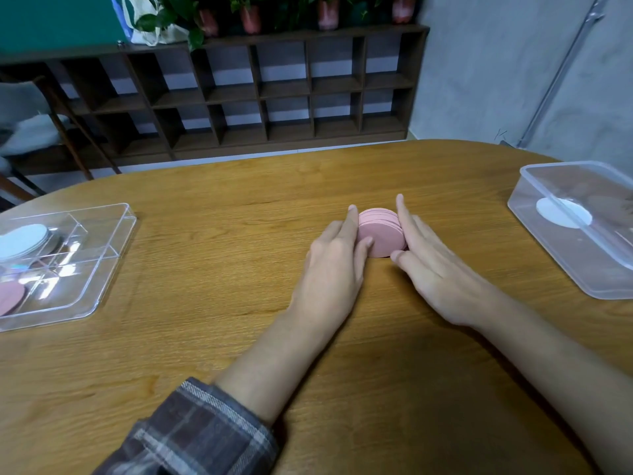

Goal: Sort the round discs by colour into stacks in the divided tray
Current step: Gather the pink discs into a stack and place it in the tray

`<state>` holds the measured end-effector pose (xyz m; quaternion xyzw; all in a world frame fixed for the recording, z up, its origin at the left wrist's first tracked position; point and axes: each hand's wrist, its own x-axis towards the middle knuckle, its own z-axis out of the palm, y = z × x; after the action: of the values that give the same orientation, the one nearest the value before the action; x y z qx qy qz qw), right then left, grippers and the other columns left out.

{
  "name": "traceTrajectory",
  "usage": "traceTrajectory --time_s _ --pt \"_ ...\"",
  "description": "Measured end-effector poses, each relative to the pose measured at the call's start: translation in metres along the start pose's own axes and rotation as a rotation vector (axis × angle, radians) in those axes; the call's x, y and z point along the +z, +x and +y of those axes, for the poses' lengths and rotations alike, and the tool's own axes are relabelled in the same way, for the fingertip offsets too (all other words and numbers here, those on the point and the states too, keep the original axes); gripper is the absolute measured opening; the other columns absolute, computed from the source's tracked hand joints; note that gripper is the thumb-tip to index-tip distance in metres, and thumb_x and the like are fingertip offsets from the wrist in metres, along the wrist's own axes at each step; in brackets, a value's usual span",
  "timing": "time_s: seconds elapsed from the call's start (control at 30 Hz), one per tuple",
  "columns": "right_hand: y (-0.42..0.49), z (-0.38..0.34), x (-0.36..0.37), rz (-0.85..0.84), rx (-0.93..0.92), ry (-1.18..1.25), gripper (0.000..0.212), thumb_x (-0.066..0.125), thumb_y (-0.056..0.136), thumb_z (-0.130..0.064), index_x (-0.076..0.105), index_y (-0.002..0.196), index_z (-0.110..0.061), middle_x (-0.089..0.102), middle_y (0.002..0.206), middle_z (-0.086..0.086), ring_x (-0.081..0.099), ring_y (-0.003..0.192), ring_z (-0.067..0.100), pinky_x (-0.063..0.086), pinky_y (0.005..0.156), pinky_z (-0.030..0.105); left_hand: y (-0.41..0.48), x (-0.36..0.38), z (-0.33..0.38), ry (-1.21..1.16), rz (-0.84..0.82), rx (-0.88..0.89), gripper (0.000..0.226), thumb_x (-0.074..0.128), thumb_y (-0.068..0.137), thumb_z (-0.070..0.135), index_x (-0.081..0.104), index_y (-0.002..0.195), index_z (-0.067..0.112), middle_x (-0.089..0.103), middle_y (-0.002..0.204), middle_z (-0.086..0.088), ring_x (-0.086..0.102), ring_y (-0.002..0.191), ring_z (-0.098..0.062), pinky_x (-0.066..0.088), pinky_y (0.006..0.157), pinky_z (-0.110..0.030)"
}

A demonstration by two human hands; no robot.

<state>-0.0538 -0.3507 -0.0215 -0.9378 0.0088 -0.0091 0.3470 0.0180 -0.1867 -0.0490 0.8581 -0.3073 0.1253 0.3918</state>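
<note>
Left hand (pixel 337 258) and right hand (pixel 433 269) press a pink stack (pixel 380 233) of round discs between them, mid-tabletop (pixel 205 354).

Both hands lie with straight fingers set against opposite sides of the stack, which rests on the wood; the left thumb touches its near face. At the tabletop's left edge sits the clear divided tray (pixel 113 255), with white discs (pixel 22 240) in a far compartment and pink discs (pixel 10 298) in a near one. At the right edge, a clear plastic tub (pixel 555 269) holds a white disc (pixel 565 212).
</note>
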Motion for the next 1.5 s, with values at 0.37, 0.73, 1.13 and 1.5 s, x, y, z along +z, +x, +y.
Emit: traceTrajectory --time_s 0.37,0.73,1.13,1.5 --pt "0.006 0.015 0.004 0.271 -0.174 -0.029 0.036 0.048 0.108 -0.03 0.05 0.143 -0.028 0.059 0.132 -0.012 0.053 0.121 0.005 0.038 0.1 0.016 -0.002 -0.025 -0.012 -0.155 -0.021 -0.028 0.031 0.072 0.097 0.026 0.073 0.129 0.023 0.079 0.1 0.008 0.068 0.09 0.004 0.045 0.084 -0.006" --pt "-0.009 -0.063 0.026 0.119 -0.249 -0.05 0.028 0.057 0.103 -0.035 0.057 0.131 -0.033 0.069 0.105 -0.007 0.061 0.095 0.007 0.042 0.08 0.017 -0.048 -0.123 -0.029 -0.151 -0.137 -0.081 0.016 0.078 0.092 0.03 0.072 0.106 0.025 0.074 0.08 0.003 0.065 0.071 -0.009 0.048 0.068 -0.015" --pt "0.047 -0.239 0.137 0.056 -0.465 0.112 0.026 0.065 0.098 -0.032 0.065 0.124 -0.034 0.07 0.105 -0.006 0.059 0.077 0.017 0.05 0.082 0.032 -0.116 -0.317 -0.113 0.01 0.041 -0.223 0.019 0.078 0.091 0.036 0.072 0.107 0.029 0.077 0.084 0.007 0.07 0.076 -0.006 0.058 0.077 -0.03" --pt "0.121 -0.337 0.218 -0.017 -0.461 0.156 0.021 0.071 0.094 -0.032 0.069 0.115 -0.029 0.07 0.09 -0.011 0.055 0.069 -0.014 0.04 0.068 0.018 -0.137 -0.407 -0.184 0.093 0.137 -0.414 0.016 0.072 0.096 0.036 0.076 0.108 0.026 0.075 0.088 0.006 0.063 0.078 0.002 0.042 0.062 -0.007"
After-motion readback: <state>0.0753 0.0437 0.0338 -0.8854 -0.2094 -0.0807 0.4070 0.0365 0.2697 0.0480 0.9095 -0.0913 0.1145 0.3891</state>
